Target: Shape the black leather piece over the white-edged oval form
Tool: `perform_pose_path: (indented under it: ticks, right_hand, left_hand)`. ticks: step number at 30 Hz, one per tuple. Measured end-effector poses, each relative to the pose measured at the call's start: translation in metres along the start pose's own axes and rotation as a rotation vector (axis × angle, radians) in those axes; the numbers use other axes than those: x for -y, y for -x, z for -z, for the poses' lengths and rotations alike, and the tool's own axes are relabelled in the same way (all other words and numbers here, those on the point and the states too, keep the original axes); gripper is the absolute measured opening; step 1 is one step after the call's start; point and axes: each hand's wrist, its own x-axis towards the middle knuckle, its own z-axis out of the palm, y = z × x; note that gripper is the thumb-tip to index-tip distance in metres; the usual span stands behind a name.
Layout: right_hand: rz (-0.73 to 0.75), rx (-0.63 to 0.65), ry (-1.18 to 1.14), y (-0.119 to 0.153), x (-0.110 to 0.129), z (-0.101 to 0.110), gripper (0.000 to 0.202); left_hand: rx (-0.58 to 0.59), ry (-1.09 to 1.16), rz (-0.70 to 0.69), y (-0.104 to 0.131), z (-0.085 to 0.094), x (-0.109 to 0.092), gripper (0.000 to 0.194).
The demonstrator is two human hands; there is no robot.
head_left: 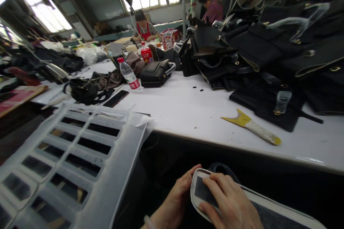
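A long piece (pixel 251 195) with a rounded end, a pale border and a dark grey inset lies low at the right, its far end cut off by the frame. My left hand (pixel 178 195) holds the rounded end from its left edge, fingertips at the rim. Over the same end, my right hand (pixel 228 198) presses its fingers on the grey inset, thumb on the pale border. On the white table (pixel 172 103) beyond rests a yellow forked tool (pixel 251 127) with a wrapped handle.
At the left stands a white slotted frame (pixel 104 182). The table bears a black bag (pixel 156 74), a water bottle (pixel 129 75), a phone (pixel 116 98), a red bottle (pixel 146 53) and a heap of black bags (pixel 258 48). A person (pixel 145 30) sits farther back.
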Motion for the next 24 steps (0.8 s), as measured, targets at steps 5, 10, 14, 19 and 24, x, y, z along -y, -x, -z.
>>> perform_pose_path:
  ticks: [5,10,14,19,24]
  right_hand:
    - [0.003,0.048,0.030,-0.0021,-0.0008,-0.0015,0.050]
    - [-0.019,0.071,0.010,-0.0064,0.0023,0.0016,0.047]
    - [-0.030,0.062,0.007,-0.0068,0.0055,0.0037,0.048]
    - [-0.010,0.068,0.066,-0.0026,0.0056,0.0030,0.053]
    - [0.075,0.104,0.116,-0.0060,0.0055,0.0064,0.045]
  left_hand:
    - [-0.001,-0.008,-0.002,0.0005,0.0003,-0.0017,0.047]
    - [-0.001,-0.027,-0.019,0.0009,-0.0001,-0.0005,0.048]
    - [-0.006,-0.037,0.007,0.0022,-0.0024,-0.0054,0.049]
    - [0.005,0.008,0.027,0.0007,-0.0008,-0.0037,0.049]
    - [-0.012,0.036,0.025,-0.0006,0.0023,0.0026,0.050]
